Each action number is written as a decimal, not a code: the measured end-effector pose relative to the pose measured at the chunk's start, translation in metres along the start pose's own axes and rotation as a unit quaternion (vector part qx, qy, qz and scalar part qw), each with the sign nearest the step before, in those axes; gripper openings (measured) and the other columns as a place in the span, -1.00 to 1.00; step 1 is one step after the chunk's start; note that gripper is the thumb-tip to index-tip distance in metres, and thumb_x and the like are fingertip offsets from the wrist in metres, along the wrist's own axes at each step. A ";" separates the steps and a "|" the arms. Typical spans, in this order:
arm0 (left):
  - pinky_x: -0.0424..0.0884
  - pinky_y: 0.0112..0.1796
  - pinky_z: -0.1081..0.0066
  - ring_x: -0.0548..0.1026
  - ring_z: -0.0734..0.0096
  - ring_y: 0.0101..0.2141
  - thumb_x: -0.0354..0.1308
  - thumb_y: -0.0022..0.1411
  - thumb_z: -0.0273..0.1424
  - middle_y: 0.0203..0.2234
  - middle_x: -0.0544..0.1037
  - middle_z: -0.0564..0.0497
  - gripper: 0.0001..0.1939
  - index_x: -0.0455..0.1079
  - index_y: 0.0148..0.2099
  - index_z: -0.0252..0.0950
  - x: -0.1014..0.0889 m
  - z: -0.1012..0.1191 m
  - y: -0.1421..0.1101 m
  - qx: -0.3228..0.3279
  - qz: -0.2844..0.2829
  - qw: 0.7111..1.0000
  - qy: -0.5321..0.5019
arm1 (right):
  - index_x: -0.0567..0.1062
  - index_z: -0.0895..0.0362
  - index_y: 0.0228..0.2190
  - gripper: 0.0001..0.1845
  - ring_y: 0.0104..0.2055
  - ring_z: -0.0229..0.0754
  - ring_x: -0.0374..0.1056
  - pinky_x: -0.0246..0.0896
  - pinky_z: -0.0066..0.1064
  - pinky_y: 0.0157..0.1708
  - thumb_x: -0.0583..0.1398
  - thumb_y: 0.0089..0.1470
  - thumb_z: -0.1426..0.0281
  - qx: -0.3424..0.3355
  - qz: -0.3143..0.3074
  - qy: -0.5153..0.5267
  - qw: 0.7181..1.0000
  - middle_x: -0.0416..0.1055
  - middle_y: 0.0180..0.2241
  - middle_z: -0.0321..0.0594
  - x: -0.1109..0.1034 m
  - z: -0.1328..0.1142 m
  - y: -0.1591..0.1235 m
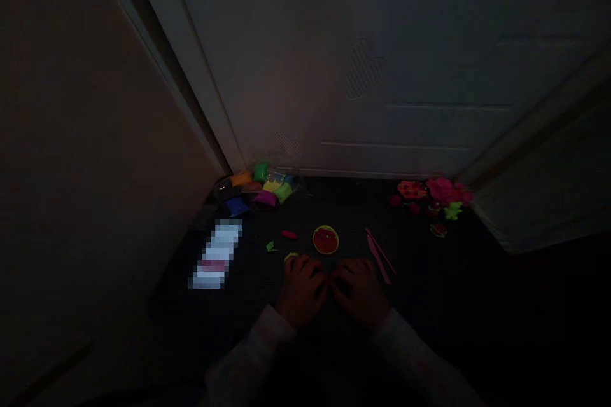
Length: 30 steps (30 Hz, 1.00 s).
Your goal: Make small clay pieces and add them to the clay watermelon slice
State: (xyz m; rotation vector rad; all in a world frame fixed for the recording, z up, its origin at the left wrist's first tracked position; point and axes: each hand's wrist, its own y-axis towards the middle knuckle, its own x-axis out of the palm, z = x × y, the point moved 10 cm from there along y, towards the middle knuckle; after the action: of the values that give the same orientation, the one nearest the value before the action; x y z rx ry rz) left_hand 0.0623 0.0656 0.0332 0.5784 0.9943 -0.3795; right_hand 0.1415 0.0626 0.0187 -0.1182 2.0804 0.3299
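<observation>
In dim light, my left hand (303, 290) and my right hand (361, 292) meet close together above the dark tabletop, their fingers curled inward. Whatever lies between the fingertips is too dark to make out. Just beyond them sits a round red disc (326, 240) with a yellow rim and small bits on top. A yellow piece (291, 256) shows partly behind my left fingers. Further left are a pinkish-red roll (289, 235) and a small green scrap (271, 247). Two slim pink tools (379, 259) lie past my right hand.
Coloured soft packets (265, 198) in clear plastic lie at the back left. A bright, pixelated rectangle (220, 254) is on the left side. Pink flower shapes (442, 189), a yellow-green figure (453, 210) and other small pieces sit at the back right. A pale door (296, 76) stands behind the table.
</observation>
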 end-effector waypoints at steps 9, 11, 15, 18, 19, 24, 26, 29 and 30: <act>0.08 -0.16 0.16 0.22 0.29 -0.20 0.05 0.04 -0.44 -0.33 0.40 0.03 -0.93 0.36 -0.37 -0.24 -0.001 0.000 0.001 -0.008 0.004 1.000 0.003 | 0.41 0.07 -0.45 -0.92 -0.25 -0.21 0.19 -0.09 -0.29 -0.20 0.13 -0.11 0.42 0.000 0.002 0.006 1.000 0.35 -0.36 -0.28 0.000 0.000 0.000; 0.07 -0.16 0.17 0.22 0.30 -0.20 0.06 0.04 -0.44 -0.34 0.40 0.04 -0.93 0.35 -0.37 -0.24 -0.001 0.000 0.001 -0.007 0.006 1.000 0.000 | 0.40 0.07 -0.45 -0.92 -0.25 -0.21 0.19 -0.09 -0.29 -0.21 0.13 -0.11 0.43 0.002 0.002 0.005 1.000 0.35 -0.36 -0.28 -0.001 0.000 0.000; 0.06 -0.17 0.18 0.22 0.30 -0.20 0.06 0.04 -0.43 -0.32 0.40 0.05 -0.93 0.35 -0.36 -0.23 0.000 -0.001 0.000 -0.008 0.004 1.000 -0.002 | 0.40 0.07 -0.46 -0.93 -0.25 -0.20 0.19 -0.09 -0.28 -0.20 0.14 -0.12 0.42 0.007 -0.001 0.007 1.000 0.35 -0.35 -0.28 -0.001 0.000 0.000; 0.05 -0.16 0.18 0.22 0.30 -0.19 0.06 0.05 -0.43 -0.32 0.40 0.05 -0.93 0.35 -0.36 -0.23 0.000 -0.001 0.000 -0.010 0.005 1.000 0.000 | 0.40 0.07 -0.45 -0.92 -0.25 -0.20 0.19 -0.09 -0.27 -0.20 0.14 -0.12 0.42 0.011 -0.006 0.005 1.000 0.35 -0.35 -0.28 0.000 0.001 0.000; 0.05 -0.16 0.18 0.22 0.31 -0.20 0.05 0.05 -0.43 -0.33 0.40 0.05 -0.93 0.35 -0.36 -0.23 0.001 -0.001 0.000 -0.010 0.004 1.000 -0.001 | 0.40 0.08 -0.45 -0.92 -0.25 -0.20 0.19 -0.09 -0.27 -0.20 0.14 -0.12 0.42 0.012 -0.006 0.005 1.000 0.35 -0.35 -0.28 0.000 0.001 0.000; 0.05 -0.15 0.18 0.22 0.31 -0.20 0.06 0.05 -0.42 -0.33 0.40 0.06 -0.93 0.36 -0.37 -0.22 0.000 -0.002 0.000 -0.012 0.001 1.000 -0.009 | 0.41 0.08 -0.45 -0.92 -0.24 -0.20 0.19 -0.09 -0.28 -0.20 0.14 -0.12 0.42 0.012 -0.007 0.010 1.000 0.35 -0.36 -0.28 -0.001 0.000 0.001; 0.05 -0.15 0.18 0.22 0.31 -0.19 0.05 0.05 -0.43 -0.32 0.40 0.06 -0.93 0.35 -0.37 -0.22 0.000 -0.002 0.001 -0.013 0.002 1.000 -0.012 | 0.40 0.08 -0.45 -0.92 -0.24 -0.21 0.19 -0.09 -0.28 -0.20 0.15 -0.13 0.43 0.012 -0.010 0.012 1.000 0.35 -0.36 -0.29 -0.001 -0.001 0.001; 0.05 -0.16 0.18 0.22 0.31 -0.20 0.06 0.05 -0.44 -0.33 0.40 0.06 -0.93 0.35 -0.37 -0.23 -0.001 -0.002 0.000 -0.015 0.008 1.000 -0.013 | 0.40 0.08 -0.46 -0.92 -0.25 -0.22 0.20 -0.09 -0.29 -0.20 0.15 -0.13 0.44 0.012 -0.007 0.014 1.000 0.36 -0.36 -0.29 -0.002 -0.001 0.001; 0.06 -0.16 0.18 0.22 0.31 -0.20 0.06 0.04 -0.44 -0.34 0.40 0.06 -0.94 0.35 -0.37 -0.23 -0.001 -0.002 0.000 -0.015 0.009 1.000 -0.013 | 0.40 0.08 -0.46 -0.91 -0.26 -0.22 0.20 -0.08 -0.29 -0.21 0.15 -0.13 0.44 0.012 -0.006 0.014 1.000 0.36 -0.37 -0.30 -0.002 -0.001 0.001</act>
State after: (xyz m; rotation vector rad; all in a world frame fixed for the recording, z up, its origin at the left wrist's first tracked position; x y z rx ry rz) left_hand 0.0604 0.0670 0.0327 0.5533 0.9670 -0.3547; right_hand 0.1411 0.0632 0.0212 -0.1216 2.1109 0.2971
